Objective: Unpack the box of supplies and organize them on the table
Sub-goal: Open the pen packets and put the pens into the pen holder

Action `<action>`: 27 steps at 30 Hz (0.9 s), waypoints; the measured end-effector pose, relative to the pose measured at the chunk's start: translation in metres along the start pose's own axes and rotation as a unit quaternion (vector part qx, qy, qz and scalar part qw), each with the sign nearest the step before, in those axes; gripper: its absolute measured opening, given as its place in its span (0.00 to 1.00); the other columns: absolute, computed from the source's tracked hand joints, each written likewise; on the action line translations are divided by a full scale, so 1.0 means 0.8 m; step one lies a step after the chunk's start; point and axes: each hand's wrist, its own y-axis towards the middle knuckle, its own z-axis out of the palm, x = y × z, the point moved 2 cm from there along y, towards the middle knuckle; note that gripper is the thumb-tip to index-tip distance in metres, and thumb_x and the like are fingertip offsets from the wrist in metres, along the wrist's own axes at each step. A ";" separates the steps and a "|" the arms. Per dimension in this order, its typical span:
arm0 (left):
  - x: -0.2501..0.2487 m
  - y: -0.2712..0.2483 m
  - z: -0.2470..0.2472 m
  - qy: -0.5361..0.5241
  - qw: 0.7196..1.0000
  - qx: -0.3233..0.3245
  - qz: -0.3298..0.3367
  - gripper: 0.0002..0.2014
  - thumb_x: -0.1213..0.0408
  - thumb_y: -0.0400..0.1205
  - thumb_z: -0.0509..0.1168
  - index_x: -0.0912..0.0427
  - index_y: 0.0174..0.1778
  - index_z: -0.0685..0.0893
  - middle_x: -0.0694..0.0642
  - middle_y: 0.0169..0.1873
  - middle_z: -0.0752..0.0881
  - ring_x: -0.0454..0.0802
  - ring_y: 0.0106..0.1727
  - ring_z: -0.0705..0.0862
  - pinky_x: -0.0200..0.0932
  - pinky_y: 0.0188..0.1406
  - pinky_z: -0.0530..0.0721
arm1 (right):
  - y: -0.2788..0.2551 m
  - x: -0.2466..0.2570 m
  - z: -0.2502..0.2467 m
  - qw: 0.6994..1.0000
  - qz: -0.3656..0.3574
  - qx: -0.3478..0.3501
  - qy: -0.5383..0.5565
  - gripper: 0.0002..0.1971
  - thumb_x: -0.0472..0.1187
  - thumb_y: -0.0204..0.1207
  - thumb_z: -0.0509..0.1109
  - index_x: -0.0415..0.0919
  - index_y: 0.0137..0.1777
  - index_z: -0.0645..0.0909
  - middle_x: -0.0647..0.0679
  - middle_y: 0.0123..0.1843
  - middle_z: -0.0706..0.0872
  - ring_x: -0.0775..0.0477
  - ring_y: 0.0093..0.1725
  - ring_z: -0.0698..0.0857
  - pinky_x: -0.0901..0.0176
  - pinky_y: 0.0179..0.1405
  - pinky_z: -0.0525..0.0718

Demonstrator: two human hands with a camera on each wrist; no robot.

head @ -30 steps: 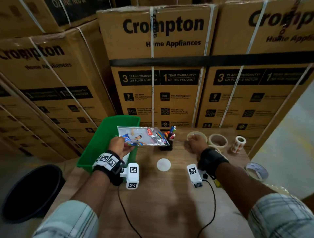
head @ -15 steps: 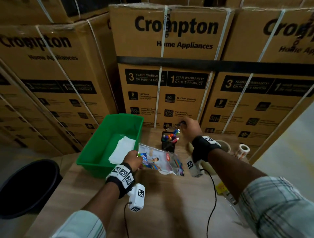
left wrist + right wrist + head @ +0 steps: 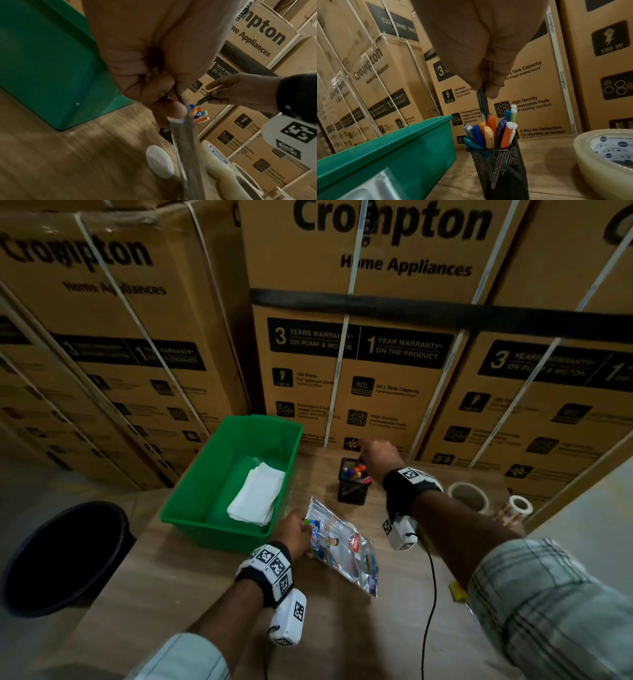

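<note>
A green plastic bin (image 3: 191, 501) (image 3: 388, 146) stands at the table's back left with a stack of white paper (image 3: 258, 494) inside. My left hand (image 3: 294, 530) (image 3: 154, 83) pinches the edge of a clear printed plastic pouch (image 3: 342, 549) (image 3: 185, 148) just right of the bin, low over the table. My right hand (image 3: 376, 455) (image 3: 481, 75) pinches a dark pen (image 3: 482, 104) (image 3: 205, 100) point-down above a black mesh pen holder (image 3: 352, 491) (image 3: 501, 169) full of coloured pens.
Tape rolls (image 3: 467, 496) (image 3: 606, 155) and a label roll (image 3: 519, 506) sit at the back right. A white round disc (image 3: 159, 161) lies on the wood table (image 3: 191, 587). A black bucket (image 3: 65, 556) stands left of the table. Stacked cartons (image 3: 359, 354) wall off the back.
My left hand has lowered the pouch from in front of the bin down toward the table. My right hand carried the pen from near the tape rolls to above the holder.
</note>
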 end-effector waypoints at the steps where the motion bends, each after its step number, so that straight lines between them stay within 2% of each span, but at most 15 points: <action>1: -0.010 -0.010 -0.002 0.002 1.000 -0.001 0.003 0.09 0.62 0.76 0.61 0.53 0.52 0.78 0.61 0.42 0.88 0.64 0.41 0.88 0.64 0.42 0.89 | 0.000 -0.002 0.001 1.000 0.001 0.001 0.000 0.20 0.31 0.80 0.62 0.43 0.70 0.73 0.38 0.58 0.84 0.40 0.54 0.84 0.53 0.51 0.83; 6: -0.027 -0.025 -0.005 0.007 1.000 -0.009 0.009 0.09 0.62 0.78 0.60 0.54 0.53 0.76 0.63 0.45 0.88 0.65 0.40 0.88 0.62 0.42 0.89 | -0.011 -0.015 0.001 0.999 -0.005 -0.037 0.016 0.19 0.30 0.80 0.59 0.43 0.69 0.75 0.39 0.58 0.83 0.39 0.55 0.84 0.51 0.51 0.84; 9: -0.039 -0.033 -0.007 -0.011 1.000 -0.007 0.015 0.08 0.66 0.81 0.59 0.57 0.56 0.76 0.64 0.45 0.88 0.64 0.36 0.89 0.58 0.39 0.90 | -0.025 -0.021 0.000 0.998 -0.018 -0.053 0.023 0.12 0.36 0.83 0.57 0.43 0.59 0.80 0.41 0.52 0.86 0.43 0.47 0.85 0.55 0.44 0.83; 11: -0.054 -0.045 -0.013 -0.023 0.999 -0.020 0.025 0.06 0.69 0.83 0.58 0.59 0.54 0.77 0.64 0.44 0.88 0.63 0.35 0.89 0.57 0.37 0.90 | -0.041 -0.019 0.001 0.999 -0.040 -0.008 0.010 0.11 0.40 0.83 0.56 0.41 0.51 0.81 0.41 0.47 0.87 0.43 0.44 0.85 0.54 0.41 0.84; 13: -0.061 -0.048 -0.017 -0.046 0.998 -0.029 0.028 0.05 0.72 0.84 0.57 0.62 0.51 0.76 0.65 0.44 0.87 0.60 0.32 0.87 0.48 0.31 0.88 | -0.059 -0.022 0.004 0.999 -0.042 0.032 0.002 0.11 0.42 0.83 0.59 0.39 0.48 0.82 0.42 0.44 0.87 0.43 0.41 0.84 0.56 0.37 0.82; 15: -0.069 -0.051 -0.022 -0.057 0.997 -0.044 0.032 0.04 0.73 0.85 0.56 0.64 0.50 0.75 0.65 0.42 0.84 0.53 0.30 0.83 0.40 0.25 0.83 | -0.073 -0.036 0.009 0.999 -0.007 0.048 0.017 0.10 0.45 0.82 0.61 0.40 0.49 0.80 0.44 0.44 0.84 0.45 0.41 0.82 0.61 0.34 0.77; 16: -0.071 -0.052 -0.026 -0.051 0.997 -0.055 0.033 0.04 0.73 0.85 0.55 0.64 0.50 0.74 0.64 0.41 0.82 0.51 0.30 0.81 0.37 0.24 0.81 | -0.080 -0.044 0.013 0.998 0.024 0.056 0.017 0.10 0.47 0.81 0.61 0.41 0.53 0.78 0.44 0.47 0.84 0.43 0.45 0.83 0.60 0.38 0.79; 17: -0.073 -0.054 -0.029 -0.049 0.996 -0.066 0.035 0.04 0.72 0.85 0.54 0.64 0.49 0.74 0.64 0.40 0.80 0.50 0.30 0.79 0.35 0.22 0.79 | -0.085 -0.053 0.017 0.997 0.050 0.063 0.008 0.15 0.50 0.80 0.62 0.40 0.59 0.75 0.42 0.52 0.84 0.40 0.50 0.84 0.55 0.45 0.82; 19: -0.073 -0.048 -0.033 -0.059 0.995 -0.072 0.042 0.04 0.72 0.85 0.54 0.64 0.49 0.74 0.67 0.41 0.80 0.52 0.31 0.79 0.37 0.22 0.79 | -0.097 -0.063 0.022 0.990 0.104 0.092 -0.014 0.27 0.56 0.79 0.63 0.36 0.68 0.70 0.35 0.62 0.82 0.36 0.61 0.82 0.49 0.58 0.81; 20: -0.073 -0.047 -0.035 -0.065 0.994 -0.074 0.046 0.04 0.71 0.84 0.54 0.64 0.49 0.74 0.68 0.40 0.81 0.54 0.32 0.79 0.39 0.25 0.79 | -0.104 -0.063 0.022 0.987 0.121 0.109 -0.004 0.27 0.56 0.79 0.63 0.33 0.67 0.72 0.33 0.62 0.82 0.36 0.62 0.82 0.50 0.59 0.80; 22: -0.074 -0.046 -0.034 -0.067 0.994 -0.066 0.055 0.04 0.70 0.84 0.55 0.62 0.49 0.74 0.66 0.38 0.80 0.55 0.34 0.79 0.41 0.31 0.78 | -0.115 -0.062 0.024 0.979 0.140 0.137 0.052 0.17 0.52 0.80 0.64 0.36 0.48 0.79 0.36 0.49 0.84 0.39 0.53 0.85 0.58 0.46 0.79; 23: -0.074 -0.047 -0.033 -0.067 0.994 -0.062 0.065 0.03 0.70 0.84 0.55 0.62 0.49 0.74 0.66 0.36 0.80 0.55 0.33 0.78 0.41 0.31 0.78 | -0.120 -0.063 0.026 0.974 0.155 0.135 0.098 0.14 0.50 0.80 0.65 0.39 0.41 0.78 0.39 0.43 0.84 0.39 0.49 0.87 0.60 0.39 0.79; 24: -0.074 -0.047 -0.031 -0.078 0.993 -0.059 0.071 0.03 0.71 0.84 0.55 0.62 0.48 0.73 0.64 0.33 0.78 0.55 0.30 0.77 0.37 0.26 0.77 | -0.123 -0.065 0.026 0.973 0.156 0.127 0.115 0.13 0.49 0.78 0.67 0.40 0.39 0.78 0.40 0.41 0.85 0.39 0.47 0.87 0.59 0.36 0.81; 26: -0.072 -0.048 -0.026 -0.084 0.993 -0.038 0.078 0.04 0.74 0.83 0.55 0.63 0.47 0.72 0.59 0.28 0.75 0.53 0.24 0.73 0.31 0.13 0.71 | -0.137 -0.071 0.028 0.974 0.163 0.090 0.126 0.14 0.47 0.76 0.69 0.33 0.45 0.80 0.40 0.41 0.85 0.40 0.43 0.85 0.54 0.37 0.79; 27: -0.068 -0.044 -0.019 -0.078 0.994 -0.021 0.079 0.03 0.73 0.83 0.55 0.63 0.47 0.73 0.59 0.28 0.76 0.53 0.23 0.74 0.32 0.13 0.72 | -0.150 -0.071 0.028 0.973 0.176 0.073 0.131 0.12 0.45 0.77 0.69 0.34 0.46 0.79 0.42 0.41 0.83 0.42 0.41 0.82 0.55 0.37 0.76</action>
